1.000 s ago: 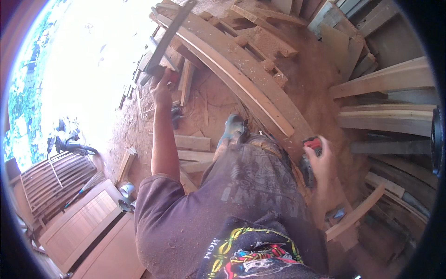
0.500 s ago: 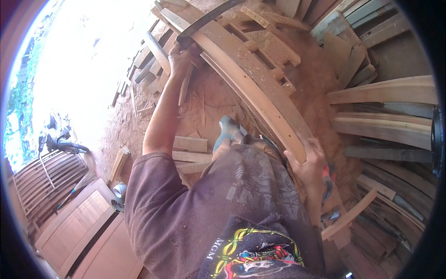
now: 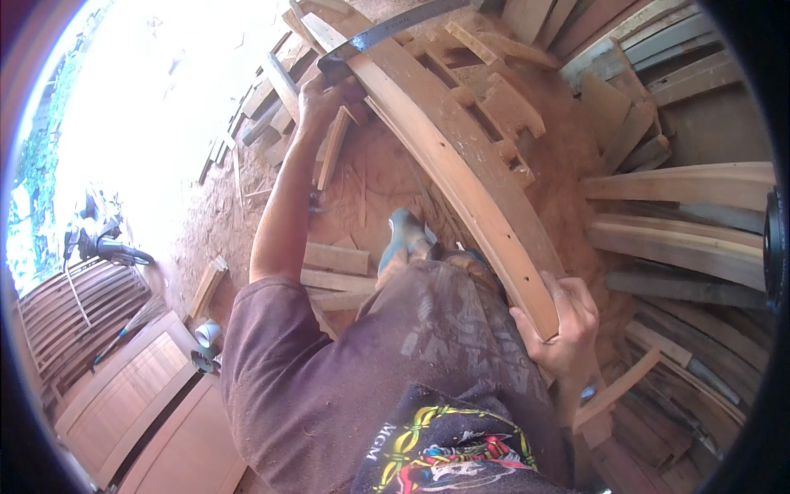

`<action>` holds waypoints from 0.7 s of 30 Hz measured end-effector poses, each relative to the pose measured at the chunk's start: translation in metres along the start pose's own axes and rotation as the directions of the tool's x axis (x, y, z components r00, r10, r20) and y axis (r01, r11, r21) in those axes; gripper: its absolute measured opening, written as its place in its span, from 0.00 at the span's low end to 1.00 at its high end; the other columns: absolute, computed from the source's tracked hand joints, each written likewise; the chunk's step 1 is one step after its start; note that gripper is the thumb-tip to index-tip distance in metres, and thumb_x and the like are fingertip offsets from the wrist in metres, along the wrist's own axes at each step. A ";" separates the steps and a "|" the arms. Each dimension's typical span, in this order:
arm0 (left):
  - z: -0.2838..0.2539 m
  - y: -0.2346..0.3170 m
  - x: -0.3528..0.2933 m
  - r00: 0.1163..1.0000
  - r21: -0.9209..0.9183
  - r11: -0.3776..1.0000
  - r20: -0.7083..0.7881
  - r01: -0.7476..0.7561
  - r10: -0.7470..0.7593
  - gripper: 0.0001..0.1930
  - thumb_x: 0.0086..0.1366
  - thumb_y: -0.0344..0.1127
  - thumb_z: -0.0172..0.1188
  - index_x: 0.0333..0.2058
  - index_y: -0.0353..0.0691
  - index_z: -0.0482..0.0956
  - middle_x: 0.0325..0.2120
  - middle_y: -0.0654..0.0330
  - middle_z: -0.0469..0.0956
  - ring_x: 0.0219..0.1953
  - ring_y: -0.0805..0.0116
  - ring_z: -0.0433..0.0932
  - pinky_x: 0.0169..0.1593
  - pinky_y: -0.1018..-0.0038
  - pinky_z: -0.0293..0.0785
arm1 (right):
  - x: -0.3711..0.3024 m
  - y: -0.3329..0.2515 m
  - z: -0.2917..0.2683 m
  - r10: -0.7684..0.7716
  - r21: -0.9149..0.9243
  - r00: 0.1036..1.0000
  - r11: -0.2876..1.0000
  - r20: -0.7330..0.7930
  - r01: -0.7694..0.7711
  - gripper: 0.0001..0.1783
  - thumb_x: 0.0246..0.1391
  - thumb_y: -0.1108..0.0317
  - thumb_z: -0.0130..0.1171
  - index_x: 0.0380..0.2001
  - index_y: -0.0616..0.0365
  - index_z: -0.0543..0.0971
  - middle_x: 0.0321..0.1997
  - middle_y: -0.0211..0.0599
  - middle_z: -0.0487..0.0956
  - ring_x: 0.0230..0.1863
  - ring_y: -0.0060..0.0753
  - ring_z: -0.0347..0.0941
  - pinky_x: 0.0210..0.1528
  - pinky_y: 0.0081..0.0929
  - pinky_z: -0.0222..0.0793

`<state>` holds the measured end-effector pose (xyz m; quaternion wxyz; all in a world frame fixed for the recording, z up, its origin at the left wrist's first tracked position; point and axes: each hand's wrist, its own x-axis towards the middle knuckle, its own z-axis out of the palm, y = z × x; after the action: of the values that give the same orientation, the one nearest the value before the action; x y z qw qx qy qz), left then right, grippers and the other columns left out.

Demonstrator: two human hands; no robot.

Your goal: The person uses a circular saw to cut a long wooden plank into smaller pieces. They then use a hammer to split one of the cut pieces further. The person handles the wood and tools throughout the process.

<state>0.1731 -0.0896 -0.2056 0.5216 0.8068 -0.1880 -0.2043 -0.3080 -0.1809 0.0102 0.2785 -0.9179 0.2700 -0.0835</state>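
Observation:
My left hand (image 3: 321, 100) is closed at the dark end of a long flat metal blade (image 3: 403, 26); whether it is a saw or a square I cannot tell. The blade crosses over a curved wooden piece (image 3: 461, 185), and some of my left fingers are hidden below its edge. My right hand (image 3: 568, 325) grips the near end of this piece, thumb on one side and fingers on the other. Alongside and partly beneath it runs a wider wooden plank (image 3: 494, 177) with shavings on it.
Slotted wooden blocks (image 3: 502, 111) lie beyond the plank on sawdust-covered ground. Curved boards (image 3: 683, 188) are stacked at the right. Offcuts (image 3: 337, 258) lie near my shoe (image 3: 403, 235). Panelled wooden doors (image 3: 132, 399) and a broom (image 3: 136, 325) are at the lower left.
The near end of the curved piece and my right hand have come closer to me and slightly right. More of the blade's flat face shows; my left hand has barely moved.

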 end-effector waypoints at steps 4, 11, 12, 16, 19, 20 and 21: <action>-0.001 -0.028 0.036 1.000 -0.131 0.991 -0.013 -0.027 0.025 0.16 0.65 0.38 0.74 0.49 0.38 0.90 0.36 0.60 0.90 0.36 0.74 0.85 0.42 0.73 0.79 | 0.002 -0.009 -0.005 0.030 -0.015 0.999 0.999 0.010 -0.030 0.31 0.40 0.67 0.80 0.50 0.69 0.84 0.37 0.50 0.84 0.43 0.52 0.82 0.47 0.45 0.78; -0.041 -0.104 0.170 0.990 -0.210 0.968 -0.065 -0.138 0.127 0.17 0.66 0.41 0.76 0.49 0.40 0.88 0.36 0.63 0.89 0.34 0.76 0.81 0.39 0.73 0.76 | -0.011 -0.023 -0.002 0.324 -0.082 0.943 0.944 0.075 -0.318 0.34 0.41 0.66 0.82 0.55 0.66 0.85 0.48 0.52 0.84 0.50 0.53 0.82 0.55 0.44 0.78; -0.039 -0.111 0.172 0.991 -0.204 0.970 -0.054 -0.135 0.126 0.18 0.65 0.42 0.77 0.50 0.40 0.88 0.36 0.63 0.89 0.34 0.76 0.81 0.39 0.73 0.76 | -0.012 -0.023 0.000 0.349 -0.084 0.934 0.936 0.080 -0.343 0.35 0.41 0.66 0.82 0.55 0.66 0.85 0.49 0.52 0.83 0.50 0.53 0.82 0.55 0.44 0.77; -0.037 -0.093 0.160 0.997 -0.061 0.995 0.006 -0.079 0.079 0.20 0.64 0.44 0.77 0.51 0.41 0.89 0.37 0.62 0.89 0.35 0.75 0.81 0.41 0.73 0.76 | -0.018 -0.023 0.007 0.387 -0.123 0.919 0.918 0.074 -0.377 0.36 0.42 0.65 0.82 0.57 0.65 0.84 0.50 0.52 0.83 0.52 0.54 0.82 0.57 0.44 0.76; -0.040 -0.092 0.163 0.999 -0.008 0.999 -0.013 -0.042 0.042 0.20 0.62 0.46 0.77 0.49 0.42 0.91 0.41 0.61 0.90 0.39 0.73 0.83 0.45 0.71 0.78 | -0.020 -0.015 0.014 0.420 -0.159 0.906 0.899 0.057 -0.407 0.34 0.44 0.65 0.82 0.57 0.63 0.84 0.49 0.53 0.83 0.52 0.55 0.82 0.57 0.45 0.77; -0.041 -0.096 0.165 0.997 0.002 0.998 -0.050 -0.067 0.067 0.21 0.62 0.46 0.77 0.49 0.42 0.91 0.41 0.60 0.90 0.39 0.72 0.84 0.46 0.71 0.78 | -0.017 -0.010 0.017 0.439 -0.131 0.897 0.894 0.056 -0.429 0.34 0.45 0.64 0.82 0.56 0.63 0.84 0.50 0.52 0.83 0.53 0.54 0.81 0.57 0.44 0.77; -0.039 -0.101 0.167 0.992 0.014 0.996 -0.083 -0.091 0.092 0.21 0.62 0.47 0.77 0.49 0.41 0.91 0.41 0.60 0.90 0.39 0.72 0.84 0.47 0.70 0.78 | -0.018 -0.002 0.021 0.459 -0.102 0.887 0.886 0.056 -0.452 0.34 0.45 0.63 0.83 0.56 0.64 0.84 0.51 0.51 0.83 0.53 0.52 0.81 0.57 0.43 0.77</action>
<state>0.3439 -0.1072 -0.3059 0.5337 0.8079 -0.2037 -0.1452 -0.3160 -0.1600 -0.0062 0.2610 -0.8425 0.4702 0.0319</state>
